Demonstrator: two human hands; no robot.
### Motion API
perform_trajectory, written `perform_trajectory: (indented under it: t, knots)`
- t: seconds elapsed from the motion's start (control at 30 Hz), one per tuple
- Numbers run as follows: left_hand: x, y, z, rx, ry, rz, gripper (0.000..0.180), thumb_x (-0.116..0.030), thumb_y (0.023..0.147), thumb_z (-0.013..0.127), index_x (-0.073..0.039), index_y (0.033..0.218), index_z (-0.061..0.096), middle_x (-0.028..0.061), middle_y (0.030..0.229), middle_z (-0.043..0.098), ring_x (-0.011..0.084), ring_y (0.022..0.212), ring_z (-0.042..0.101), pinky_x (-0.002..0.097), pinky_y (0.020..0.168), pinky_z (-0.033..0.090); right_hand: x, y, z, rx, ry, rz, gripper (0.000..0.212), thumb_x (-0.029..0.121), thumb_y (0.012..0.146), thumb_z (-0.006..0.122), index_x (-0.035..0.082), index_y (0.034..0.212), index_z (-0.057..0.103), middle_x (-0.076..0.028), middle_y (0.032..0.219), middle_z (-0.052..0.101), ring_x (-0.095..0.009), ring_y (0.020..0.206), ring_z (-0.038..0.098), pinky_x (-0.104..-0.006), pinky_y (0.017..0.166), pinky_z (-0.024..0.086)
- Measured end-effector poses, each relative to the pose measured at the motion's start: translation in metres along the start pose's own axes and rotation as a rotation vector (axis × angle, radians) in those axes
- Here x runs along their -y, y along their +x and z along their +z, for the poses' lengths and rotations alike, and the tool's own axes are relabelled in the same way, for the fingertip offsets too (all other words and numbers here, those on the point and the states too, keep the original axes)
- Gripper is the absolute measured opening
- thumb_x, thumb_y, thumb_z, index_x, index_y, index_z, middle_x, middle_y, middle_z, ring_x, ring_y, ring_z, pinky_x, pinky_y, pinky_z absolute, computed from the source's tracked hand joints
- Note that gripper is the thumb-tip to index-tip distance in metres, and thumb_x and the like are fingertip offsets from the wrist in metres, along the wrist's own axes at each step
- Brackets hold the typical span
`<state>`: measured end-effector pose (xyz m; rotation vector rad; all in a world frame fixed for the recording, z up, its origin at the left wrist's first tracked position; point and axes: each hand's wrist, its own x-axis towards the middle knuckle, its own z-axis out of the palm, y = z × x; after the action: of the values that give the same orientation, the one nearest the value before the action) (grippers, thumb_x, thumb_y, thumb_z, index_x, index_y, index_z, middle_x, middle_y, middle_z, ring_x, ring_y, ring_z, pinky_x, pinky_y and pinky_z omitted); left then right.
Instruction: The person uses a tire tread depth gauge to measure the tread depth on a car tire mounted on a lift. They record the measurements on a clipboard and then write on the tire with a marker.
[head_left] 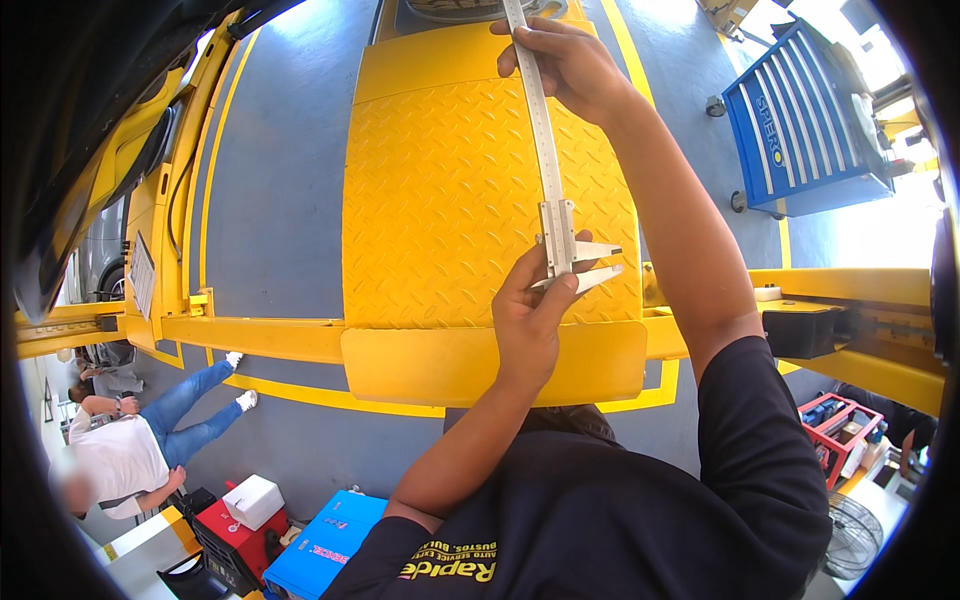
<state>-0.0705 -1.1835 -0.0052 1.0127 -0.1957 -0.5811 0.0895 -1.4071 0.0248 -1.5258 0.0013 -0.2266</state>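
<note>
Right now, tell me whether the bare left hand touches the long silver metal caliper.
Touching: the head view shows the left hand holding the caliper, its thumb laid across it.

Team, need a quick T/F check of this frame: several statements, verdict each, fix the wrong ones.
1. The left hand grips the caliper near its jaws. True.
2. The caliper lies on the floor. False: both hands hold it.
3. The right hand is at the beam's far end. True.
4. The tool cabinet is red. False: the cabinet is blue.
5. Another person is at lower left. True.
</note>
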Motion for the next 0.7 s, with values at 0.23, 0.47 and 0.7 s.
perform_trajectory:
  t: [0.23,0.47,0.7]
  knots:
    - [0.0,0.0,-0.002,-0.003,0.024,0.001,0.041,-0.007,0.096,0.057,0.006,0.135,0.053,0.0199,0.125,0.062,0.0306,0.117,0.063,0.0393,0.105,0.05,0.002,0.001,0.002,0.003,-0.01,0.014,0.036,0.021,0.109,0.034,-0.001,0.131,0.053,-0.009,0.087,0.068,-0.007,0.053,0.046,-0.015,0.053,0.04]
    - [-0.005,-0.001,-0.003,-0.004,0.06,0.005,0.041,-0.012,0.097,0.057,0.006,0.134,0.053,0.0197,0.125,0.062,0.0297,0.117,0.063,0.0377,0.104,0.05,0.0,0.002,-0.001,-0.039,-0.089,0.078,0.036,0.025,0.106,0.044,0.009,0.132,0.063,-0.004,0.104,0.073,-0.015,0.09,0.063,-0.0293,0.088,0.053]
    - [-0.001,0.002,-0.008,0.011,0.028,-0.004,0.04,0.001,0.095,0.054,0.009,0.135,0.051,0.0201,0.13,0.063,0.0271,0.118,0.064,0.0367,0.102,0.052,0.005,0.009,-0.003,0.04,0.225,0.151,0.031,0.019,0.106,0.045,0.0,0.127,0.057,-0.009,0.084,0.07,-0.009,0.054,0.052,-0.0219,0.048,0.041]
